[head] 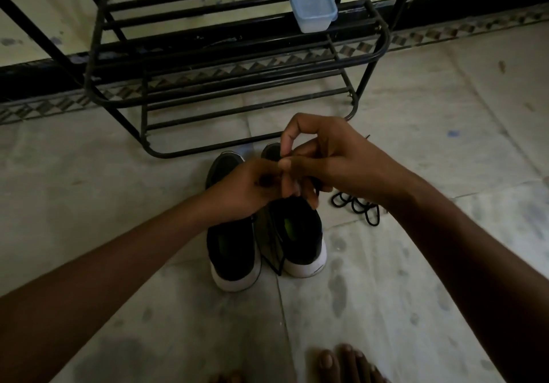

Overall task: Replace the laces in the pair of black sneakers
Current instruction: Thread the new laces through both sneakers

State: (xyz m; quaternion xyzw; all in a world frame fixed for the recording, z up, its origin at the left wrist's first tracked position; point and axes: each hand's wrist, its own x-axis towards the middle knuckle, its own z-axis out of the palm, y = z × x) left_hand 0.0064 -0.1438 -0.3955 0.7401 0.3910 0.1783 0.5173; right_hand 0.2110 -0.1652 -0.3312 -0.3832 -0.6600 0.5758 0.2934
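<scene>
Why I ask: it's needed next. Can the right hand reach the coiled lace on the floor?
Probably yes: the coiled lace lies uncovered beside the right hand, which pinches another lace.

floor point(118, 189) | sneakers point(234, 249) side by side | loose lace point(359, 207) | rack point(193, 149)

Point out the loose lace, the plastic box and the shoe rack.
Loose lace point(356, 204): head view, coiled loops on the floor.
Plastic box point(312, 4): head view, its lid.
Shoe rack point(92, 56): head view, left end tube.
</scene>
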